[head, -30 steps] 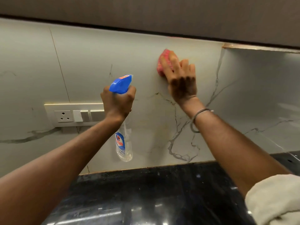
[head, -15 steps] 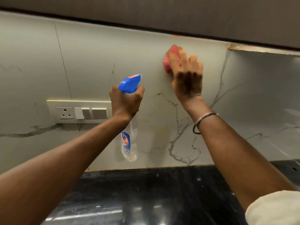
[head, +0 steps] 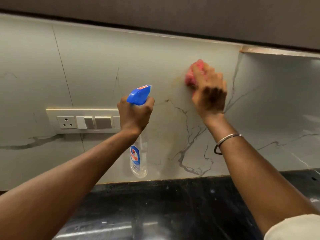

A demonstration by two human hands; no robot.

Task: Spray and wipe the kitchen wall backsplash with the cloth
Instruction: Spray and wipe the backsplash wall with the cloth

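Right grip (head: pixel 208 94) presses cloth (head: pixel 191 76) on backsplash (head: pixel 138 54) | left grip (head: pixel 136 116) wraps bottle (head: pixel 138 160) neck | cloth soft; palm it flat.

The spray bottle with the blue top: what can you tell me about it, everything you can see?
The clear plastic spray bottle has a blue trigger head with a small orange sticker on top and a blue-and-red label on its body. It looks nearly empty. The left hand grips its neck, holding it upright in the air, nozzle aimed at the pale marble-look backsplash, above the black countertop. Nothing else touches it.
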